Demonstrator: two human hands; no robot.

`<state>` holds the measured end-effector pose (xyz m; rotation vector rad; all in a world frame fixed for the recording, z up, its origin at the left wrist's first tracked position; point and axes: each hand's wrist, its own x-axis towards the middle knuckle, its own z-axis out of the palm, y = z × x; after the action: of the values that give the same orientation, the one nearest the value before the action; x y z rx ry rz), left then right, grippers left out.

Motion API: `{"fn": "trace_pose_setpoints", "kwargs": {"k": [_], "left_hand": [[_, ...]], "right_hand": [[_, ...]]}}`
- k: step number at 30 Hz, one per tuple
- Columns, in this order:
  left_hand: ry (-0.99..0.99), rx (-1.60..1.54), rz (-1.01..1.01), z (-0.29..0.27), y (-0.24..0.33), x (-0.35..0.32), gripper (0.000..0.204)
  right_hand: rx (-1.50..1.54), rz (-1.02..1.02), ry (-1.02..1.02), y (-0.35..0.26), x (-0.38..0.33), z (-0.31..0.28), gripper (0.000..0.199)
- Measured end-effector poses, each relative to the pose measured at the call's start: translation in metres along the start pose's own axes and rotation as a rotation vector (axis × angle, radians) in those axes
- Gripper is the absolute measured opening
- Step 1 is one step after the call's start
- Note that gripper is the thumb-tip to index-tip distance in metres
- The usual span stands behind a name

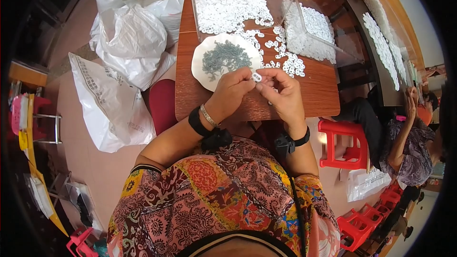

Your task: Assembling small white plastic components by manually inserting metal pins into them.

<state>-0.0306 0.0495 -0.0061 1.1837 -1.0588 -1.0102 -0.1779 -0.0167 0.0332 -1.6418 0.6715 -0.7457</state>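
Observation:
Over the near part of the brown table, both hands meet at a small white oval plastic piece with two dark holes (pixel 256 77). My left hand (pixel 232 91) pinches it from the left, fingers closed. From the other side, the thumb and index finger of my right hand (pixel 285 94) close on its right edge; whether they also hold a smaller part is hidden. Just beyond my left hand lies a white scalloped plate (pixel 200 72) with a heap of small grey-green parts (pixel 226 58), too small to name. Loose white two-holed pieces (pixel 293 65) lie beyond my right hand.
Clear-walled bins of white pieces (pixel 233 8) (pixel 312 31) stand at the table's far side. Large white sacks (pixel 128 43) rest on the floor to the left. Right of the brown table (pixel 304 100) is a red stool (pixel 345 143), with another person (pixel 409 147) seated beyond it.

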Motion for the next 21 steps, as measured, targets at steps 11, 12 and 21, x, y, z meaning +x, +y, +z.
{"fn": "trace_pose_setpoints", "kwargs": {"k": [11, 12, 21], "left_hand": [[-0.050, -0.099, -0.112, -0.001, 0.005, -0.004, 0.021], [-0.038, -0.105, -0.113, 0.000, 0.004, -0.004, 0.022], [0.095, -0.156, -0.193, 0.012, 0.005, -0.007, 0.022]], "right_hand": [[-0.203, -0.133, -0.059, 0.003, -0.001, -0.001, 0.032], [-0.246, -0.143, -0.061, 0.002, -0.002, -0.001, 0.032], [-0.647, -0.371, 0.000, 0.003, 0.000, 0.008, 0.031]]}}
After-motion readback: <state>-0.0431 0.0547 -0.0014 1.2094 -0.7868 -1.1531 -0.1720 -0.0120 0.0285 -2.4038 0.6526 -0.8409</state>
